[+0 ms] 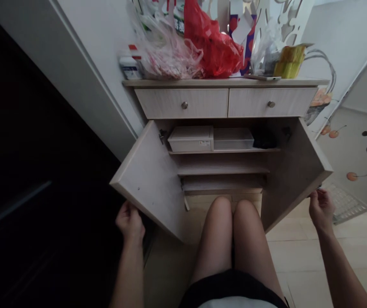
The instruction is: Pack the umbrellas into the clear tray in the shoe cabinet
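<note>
A low wooden cabinet (225, 83) stands in front of me with both lower doors swung wide. My left hand (129, 221) is closed on the outer edge of the left door (151, 179), its fingers curled behind the panel. My right hand (321, 208) is closed at the lower outer corner of the right door (294, 171), pinching what looks like the small knob. Inside, the top shelf carries a white lidded box (190, 139), a clear plastic box (234, 139) and a dark object (264, 139). The two lower shelves (222, 170) look bare. My knees (231, 214) are right before the opening.
Two shut drawers (225, 102) with round knobs sit above the doors. The cabinet top holds a red plastic bag (213, 47), clear bags, a yellow pack (289, 62) and a phone (262, 78). A dark doorway (25, 171) lies left; a decorated panel (356, 141) stands right.
</note>
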`<state>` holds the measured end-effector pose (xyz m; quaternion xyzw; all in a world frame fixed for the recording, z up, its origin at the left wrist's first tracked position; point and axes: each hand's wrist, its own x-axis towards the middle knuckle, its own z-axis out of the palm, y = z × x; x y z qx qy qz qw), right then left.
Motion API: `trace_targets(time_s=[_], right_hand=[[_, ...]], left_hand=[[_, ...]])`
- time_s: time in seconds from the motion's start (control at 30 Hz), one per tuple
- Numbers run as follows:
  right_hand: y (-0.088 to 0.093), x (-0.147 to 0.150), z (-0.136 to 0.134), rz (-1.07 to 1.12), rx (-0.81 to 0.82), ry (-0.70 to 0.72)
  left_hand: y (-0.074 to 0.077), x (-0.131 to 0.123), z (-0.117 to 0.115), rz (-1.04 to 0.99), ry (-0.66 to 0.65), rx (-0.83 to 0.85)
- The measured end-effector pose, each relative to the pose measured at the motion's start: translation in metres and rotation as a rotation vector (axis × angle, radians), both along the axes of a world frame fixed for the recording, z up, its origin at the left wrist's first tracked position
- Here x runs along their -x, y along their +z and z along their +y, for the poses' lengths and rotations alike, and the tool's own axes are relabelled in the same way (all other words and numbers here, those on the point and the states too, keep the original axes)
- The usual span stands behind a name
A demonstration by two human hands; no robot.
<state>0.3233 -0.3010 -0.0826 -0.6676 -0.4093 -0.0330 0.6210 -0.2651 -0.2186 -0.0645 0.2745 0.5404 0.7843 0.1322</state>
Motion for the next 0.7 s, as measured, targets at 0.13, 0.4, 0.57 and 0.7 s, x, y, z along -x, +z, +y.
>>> trace_targets(time_s=[0.13,0.4,0.57,0.7], right_hand=[[-0.002,-0.025,-0.01,0.049,-0.026,0.001],[0.005,-0.066,-0.022,0.141,-0.125,-0.047],[0.01,-0.085,-0.024,0.252,-0.143,-0.179],[0.012,-0.097,-0.024,0.35,-0.227,-0.201]], left_hand=[[0.011,0.015,-0.002,-0.042,-0.043,0.021],[0.035,0.039,-0.006,-0.149,-0.047,0.068],[0.046,0.045,-0.007,-0.144,-0.023,-0.02],[0.045,0.051,-0.004,-0.112,0.067,-0.052]])
